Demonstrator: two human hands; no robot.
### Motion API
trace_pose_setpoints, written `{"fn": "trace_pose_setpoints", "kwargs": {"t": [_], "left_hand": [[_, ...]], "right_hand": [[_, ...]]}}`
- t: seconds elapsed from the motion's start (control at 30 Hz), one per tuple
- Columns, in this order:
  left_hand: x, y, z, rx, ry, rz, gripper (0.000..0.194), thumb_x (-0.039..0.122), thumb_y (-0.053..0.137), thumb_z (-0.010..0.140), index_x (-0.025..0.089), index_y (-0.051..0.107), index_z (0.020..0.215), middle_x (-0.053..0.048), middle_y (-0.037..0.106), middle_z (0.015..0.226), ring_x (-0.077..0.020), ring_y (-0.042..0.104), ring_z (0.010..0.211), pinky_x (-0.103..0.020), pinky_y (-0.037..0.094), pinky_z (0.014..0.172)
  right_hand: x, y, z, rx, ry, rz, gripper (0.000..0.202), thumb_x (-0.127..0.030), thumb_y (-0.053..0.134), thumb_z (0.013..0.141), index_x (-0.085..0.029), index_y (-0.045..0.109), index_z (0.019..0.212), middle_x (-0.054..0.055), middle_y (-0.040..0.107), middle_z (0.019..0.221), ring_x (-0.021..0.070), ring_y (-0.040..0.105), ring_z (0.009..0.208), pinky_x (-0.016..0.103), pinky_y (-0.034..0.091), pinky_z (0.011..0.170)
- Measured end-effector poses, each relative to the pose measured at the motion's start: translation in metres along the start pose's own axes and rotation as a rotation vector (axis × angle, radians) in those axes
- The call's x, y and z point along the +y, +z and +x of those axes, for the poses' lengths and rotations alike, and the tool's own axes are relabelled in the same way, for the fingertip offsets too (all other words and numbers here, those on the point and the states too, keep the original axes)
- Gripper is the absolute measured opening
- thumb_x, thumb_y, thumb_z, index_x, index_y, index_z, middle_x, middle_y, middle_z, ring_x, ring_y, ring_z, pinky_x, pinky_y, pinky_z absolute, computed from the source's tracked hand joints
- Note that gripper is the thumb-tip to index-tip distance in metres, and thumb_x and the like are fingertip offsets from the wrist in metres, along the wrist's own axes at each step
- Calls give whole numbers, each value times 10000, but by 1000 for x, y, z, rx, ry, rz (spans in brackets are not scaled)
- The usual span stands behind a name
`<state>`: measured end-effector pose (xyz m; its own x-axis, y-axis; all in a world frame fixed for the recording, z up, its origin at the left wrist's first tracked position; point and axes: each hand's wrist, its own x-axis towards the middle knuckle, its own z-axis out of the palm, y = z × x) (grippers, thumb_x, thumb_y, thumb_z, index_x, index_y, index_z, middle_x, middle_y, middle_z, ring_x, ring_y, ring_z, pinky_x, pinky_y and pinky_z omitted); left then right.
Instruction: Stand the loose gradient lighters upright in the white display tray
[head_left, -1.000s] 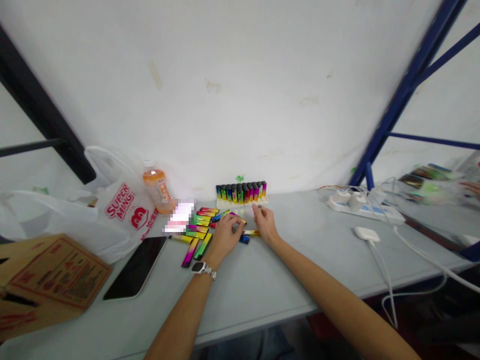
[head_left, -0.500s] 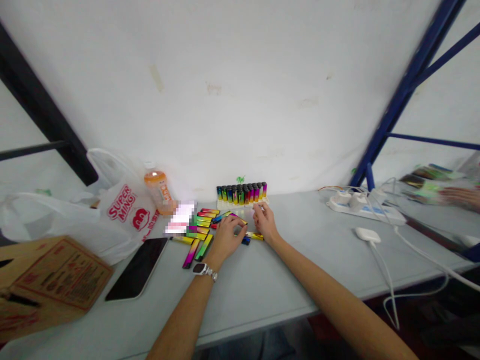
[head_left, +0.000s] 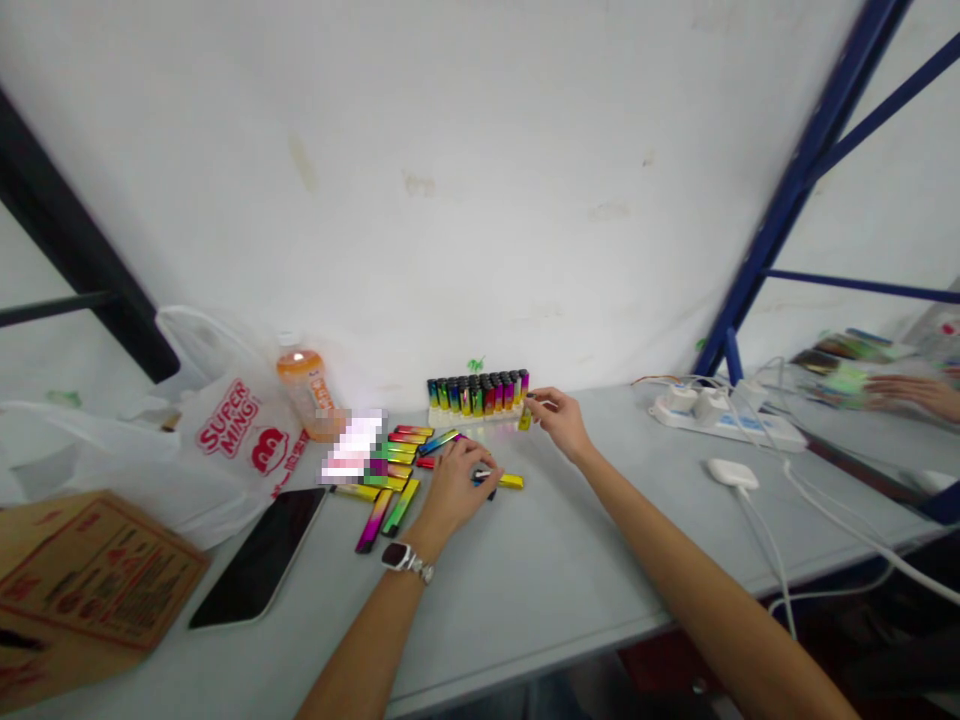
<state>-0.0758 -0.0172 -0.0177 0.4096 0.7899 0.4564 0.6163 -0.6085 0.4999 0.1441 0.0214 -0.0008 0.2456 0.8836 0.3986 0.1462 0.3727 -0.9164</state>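
Note:
Colourful lighters stand upright in rows in a white tray (head_left: pixel 442 417) against the wall. At the tray's right end my right hand (head_left: pixel 559 418) pinches a yellow lighter (head_left: pixel 524 420), held upright. My left hand (head_left: pixel 457 485), with a watch on its wrist, is low over the loose lighters, its fingers curled round a lighter with a metal top (head_left: pixel 482 476). A yellow lighter (head_left: pixel 511 481) lies just right of those fingertips. More loose lighters, such as a green one (head_left: pixel 401 507) and a pink one (head_left: pixel 373 520), lie left of my left hand.
On the left are a cardboard box (head_left: pixel 97 590), a plastic bag (head_left: pixel 225 440), a dark phone (head_left: pixel 262 555) and an orange bottle (head_left: pixel 306 385). A power strip (head_left: pixel 731 420) and a white charger (head_left: pixel 733 474) with cables lie right. Another person's hand (head_left: pixel 911 392) shows far right.
My right hand has moved right to the tray's end, where it now has a yellow lighter in its fingers. My left hand stays over the loose lighters. The view has shifted slightly.

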Motion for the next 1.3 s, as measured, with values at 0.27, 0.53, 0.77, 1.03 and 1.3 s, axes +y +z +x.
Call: {"fn": "trace_pose_setpoints", "kwargs": {"t": [0.27, 0.53, 0.77, 1.03, 1.3], "left_hand": [[2, 4, 0, -24, 28, -8, 87, 320, 734, 788, 240, 717, 819, -50, 650, 1018, -250, 570, 1032, -428, 440, 949], [8, -2, 1, -123, -24, 12, 162, 363, 765, 763, 246, 728, 869, -56, 640, 1100, -273, 547, 1098, -444, 414, 948], [8, -3, 0, -134, -45, 8, 160, 337, 777, 752, 237, 728, 867, -52, 638, 1087, -269, 550, 1096, -439, 405, 969], [4, -4, -2, -108, -24, 13, 196, 289, 720, 764, 225, 698, 947, -63, 637, 1101, -272, 557, 1103, -455, 428, 994], [-10, -2, -7, -43, -71, 172, 396, 238, 516, 897, 185, 543, 1289, -118, 545, 1406, -298, 424, 1374, -588, 213, 1198]], "right_hand": [[19, -22, 47, -14, -222, -337, 196, -348, 586, 800, -196, 578, 923, 24, 665, 890, 153, 648, 681, 284, 507, 617], [32, -21, 70, -82, -272, -484, 125, -241, 565, 807, -197, 602, 918, 28, 709, 894, 150, 656, 687, 292, 525, 681], [38, -18, 76, -157, -242, -539, 118, -219, 586, 829, -194, 619, 940, 15, 688, 855, 147, 645, 687, 287, 524, 697], [32, -17, 66, -113, -219, -870, 301, -281, 555, 880, -200, 686, 1140, 97, 555, 1128, 164, 604, 759, 337, 509, 814], [15, -9, 31, -138, -198, -938, 575, -293, 563, 888, -214, 443, 1445, 133, 454, 1197, 234, 593, 925, 390, 486, 889]]}}
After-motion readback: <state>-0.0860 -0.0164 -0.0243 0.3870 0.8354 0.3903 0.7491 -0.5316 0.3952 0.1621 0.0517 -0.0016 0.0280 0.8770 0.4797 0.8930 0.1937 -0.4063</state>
